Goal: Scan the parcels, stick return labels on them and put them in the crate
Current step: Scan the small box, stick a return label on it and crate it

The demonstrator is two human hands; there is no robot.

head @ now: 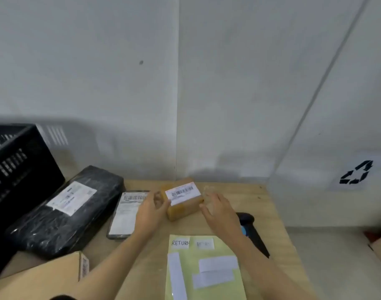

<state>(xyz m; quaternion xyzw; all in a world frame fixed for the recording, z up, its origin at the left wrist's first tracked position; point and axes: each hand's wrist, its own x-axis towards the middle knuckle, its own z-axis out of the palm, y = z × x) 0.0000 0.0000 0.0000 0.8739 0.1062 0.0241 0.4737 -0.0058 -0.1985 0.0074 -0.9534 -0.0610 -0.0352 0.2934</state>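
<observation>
Both grips frame a small brown box (184, 202) at the middle of the frame. The left hand (151, 210) touches the box's left end, fingers curled loosely against it; whether it actually pinches the box cannot be told through the blur. The right hand (219, 210) lies open just right of the box, fingers spread, fingertips at or near its right edge, holding nothing. The box sits on the wooden counter (269, 213) near the wall, with a white barcode label (182, 193) on its top face.

Left of the left hand lies a flat black-edged parcel (125, 215) with a white barcode sheet on it. Further left, a long parcel in black wrap (66, 211) lies at a slant, also with a white label, its far end near the black slotted crate (18, 165) at the left edge of the frame. A cardboard box (44, 276) fills the lower left corner.

Below the hands, at bottom centre, lies a pale green sheet (206, 256) with white stickers; one at its top left reads RETURN (180, 242). A black scanner (253, 232) lies partly under the right forearm, right of the sheet. A recycling mark (356, 173) shows on the white surface at the right.
</observation>
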